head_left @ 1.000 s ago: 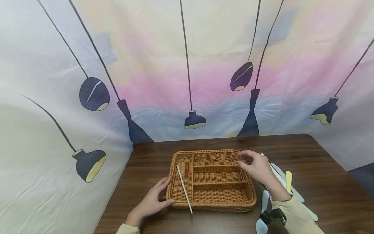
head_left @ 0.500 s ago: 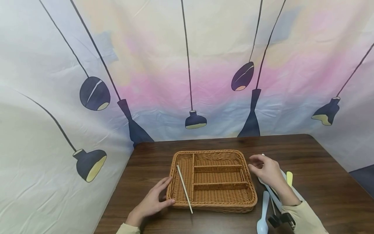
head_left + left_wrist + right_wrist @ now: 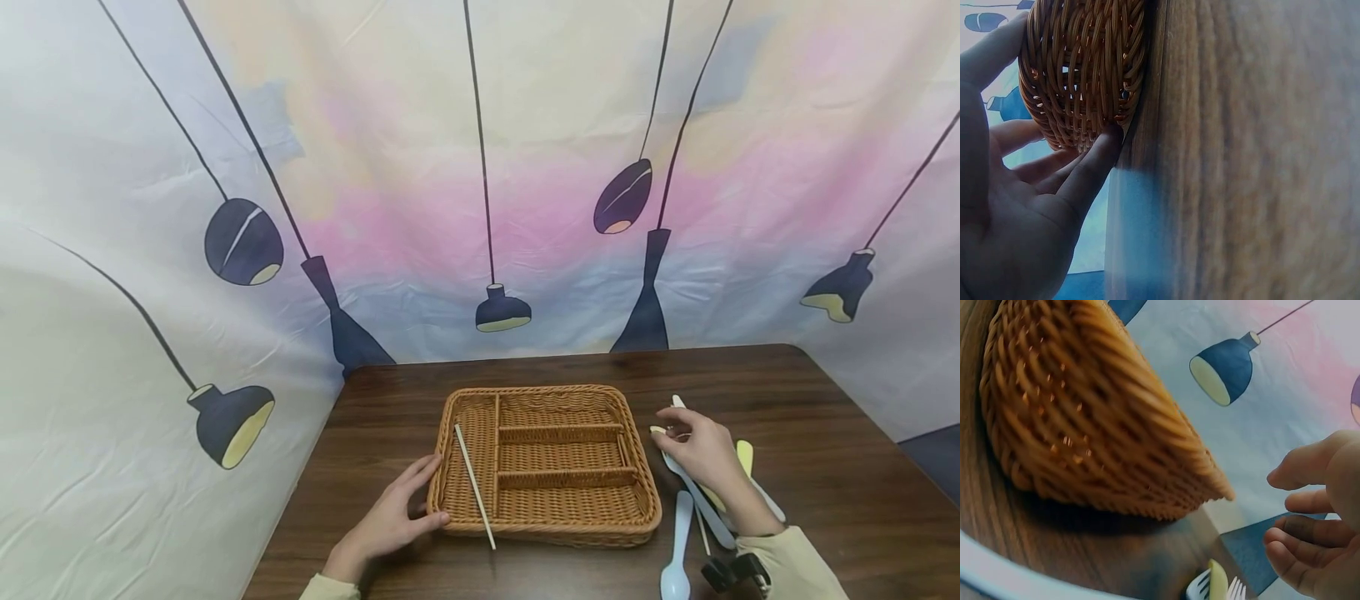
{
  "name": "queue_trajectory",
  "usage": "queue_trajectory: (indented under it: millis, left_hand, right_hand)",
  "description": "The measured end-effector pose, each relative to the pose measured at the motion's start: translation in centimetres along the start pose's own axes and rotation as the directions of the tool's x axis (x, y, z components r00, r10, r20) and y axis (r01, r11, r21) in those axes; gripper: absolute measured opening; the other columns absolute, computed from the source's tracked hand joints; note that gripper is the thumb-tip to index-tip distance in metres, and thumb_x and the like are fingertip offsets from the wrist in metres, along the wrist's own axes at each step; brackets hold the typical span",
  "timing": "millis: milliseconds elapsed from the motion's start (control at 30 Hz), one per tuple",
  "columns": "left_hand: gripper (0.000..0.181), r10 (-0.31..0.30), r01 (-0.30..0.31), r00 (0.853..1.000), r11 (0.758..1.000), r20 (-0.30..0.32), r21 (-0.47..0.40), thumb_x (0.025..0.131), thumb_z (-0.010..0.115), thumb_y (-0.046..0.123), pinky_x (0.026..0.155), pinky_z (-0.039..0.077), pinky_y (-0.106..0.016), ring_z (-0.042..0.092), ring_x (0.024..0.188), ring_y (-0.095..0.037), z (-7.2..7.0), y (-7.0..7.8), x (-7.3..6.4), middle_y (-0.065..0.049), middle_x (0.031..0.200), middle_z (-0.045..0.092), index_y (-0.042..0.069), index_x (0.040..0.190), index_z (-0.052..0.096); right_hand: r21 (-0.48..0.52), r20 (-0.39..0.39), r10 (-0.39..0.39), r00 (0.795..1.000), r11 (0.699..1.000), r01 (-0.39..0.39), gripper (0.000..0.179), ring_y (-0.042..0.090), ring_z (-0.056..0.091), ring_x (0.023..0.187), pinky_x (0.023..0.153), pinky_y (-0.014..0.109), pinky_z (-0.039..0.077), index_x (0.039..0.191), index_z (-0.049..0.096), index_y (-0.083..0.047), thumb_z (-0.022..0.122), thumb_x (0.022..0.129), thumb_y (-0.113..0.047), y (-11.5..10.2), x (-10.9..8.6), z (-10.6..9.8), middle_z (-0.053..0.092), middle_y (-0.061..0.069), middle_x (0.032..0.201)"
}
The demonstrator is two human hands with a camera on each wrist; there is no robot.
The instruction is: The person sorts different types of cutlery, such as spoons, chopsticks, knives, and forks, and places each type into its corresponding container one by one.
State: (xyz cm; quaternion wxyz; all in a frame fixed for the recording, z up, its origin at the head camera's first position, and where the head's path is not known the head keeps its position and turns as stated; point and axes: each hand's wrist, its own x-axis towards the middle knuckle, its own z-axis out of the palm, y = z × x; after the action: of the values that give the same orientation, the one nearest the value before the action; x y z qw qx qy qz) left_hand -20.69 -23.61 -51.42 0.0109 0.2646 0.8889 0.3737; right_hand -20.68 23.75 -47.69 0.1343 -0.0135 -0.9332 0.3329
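Note:
A brown wicker basket with dividers point(image 3: 558, 527) sits on the table. My left hand point(image 3: 393, 504) holds its near left corner, fingers along the left side and thumb at the front; the left wrist view shows fingertips against the weave. A thin pale stick point(image 3: 474, 487) lies slanted in the left compartment, its near end over the front rim. My right hand point(image 3: 705, 454) hovers right of the basket over a pile of cutlery, fingers loosely bent around nothing. Below it lie a light blue spoon point(image 3: 677, 546), a blue-grey utensil point(image 3: 701, 504) and a yellow handle point(image 3: 744, 455).
Fork tines point(image 3: 1197, 586) and a yellow utensil tip point(image 3: 1217, 581) show at the bottom of the right wrist view. The dark wooden table point(image 3: 375, 417) ends at a patterned cloth backdrop point(image 3: 420, 208) printed with lamps. A black device point(image 3: 731, 573) is on my right wrist.
My right hand has left the basket's right rim and moved right and slightly nearer, over the cutlery. My left hand, the basket and the stick stay in place.

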Motion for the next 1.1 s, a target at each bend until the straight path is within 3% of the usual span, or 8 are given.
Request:
queue_trajectory:
  millis: [367, 600, 967, 1100]
  left_hand:
    - [0.083, -0.011, 0.012, 1.0, 0.996, 0.021, -0.088, 0.085, 0.077, 0.032, 0.089, 0.057, -0.033, 0.034, 0.136, -0.045, 0.0, -0.1, 0.1, -0.021, 0.153, 0.031, 0.009, 0.152, 0.034]
    - [0.083, -0.004, 0.005, 1.0, 0.997, 0.014, -0.081, 0.085, 0.076, 0.033, 0.088, 0.058, -0.031, 0.036, 0.135, -0.046, 0.1, -0.2, 0.0, -0.022, 0.153, 0.032, 0.007, 0.151, 0.034]
    - [0.082, -0.012, 0.015, 1.0, 0.996, 0.029, -0.089, 0.085, 0.076, 0.032, 0.088, 0.058, -0.03, 0.036, 0.136, -0.043, 0.0, 0.0, 0.0, -0.02, 0.153, 0.032, 0.007, 0.151, 0.034]
    - [0.083, -0.014, 0.016, 1.0, 0.997, 0.025, -0.072, 0.085, 0.077, 0.032, 0.089, 0.057, -0.034, 0.036, 0.136, -0.041, -0.1, 0.0, 0.0, -0.018, 0.153, 0.033, 0.007, 0.151, 0.034]
  right_hand:
    - [-0.019, 0.014, 0.028, 1.0, 0.999, -0.027, 0.038, 0.034, 0.07, 0.085, 0.065, 0.041, 0.06, 0.115, 0.065, 0.002, 0.073, 0.084, -0.018, 1.9, -0.5, 0.5, 0.07, 0.02, 0.1]
    - [-0.026, 0.009, 0.031, 0.999, 0.999, -0.031, 0.038, 0.034, 0.069, 0.086, 0.065, 0.041, 0.059, 0.115, 0.066, 0.003, 0.073, 0.083, -0.016, 2.7, -0.5, 0.7, 0.069, 0.022, 0.104]
    - [-0.054, 0.022, 0.073, 0.997, 0.996, -0.072, 0.039, 0.028, 0.068, 0.08, 0.063, 0.039, 0.054, 0.113, 0.066, 0.004, 0.074, 0.08, -0.017, 3.8, -0.8, 0.9, 0.072, 0.012, 0.085]
    - [-0.06, 0.031, 0.092, 0.995, 0.994, -0.09, 0.04, 0.029, 0.069, 0.081, 0.064, 0.04, 0.055, 0.113, 0.065, 0.006, 0.073, 0.081, -0.015, 4.1, -0.8, 0.9, 0.072, 0.015, 0.087]
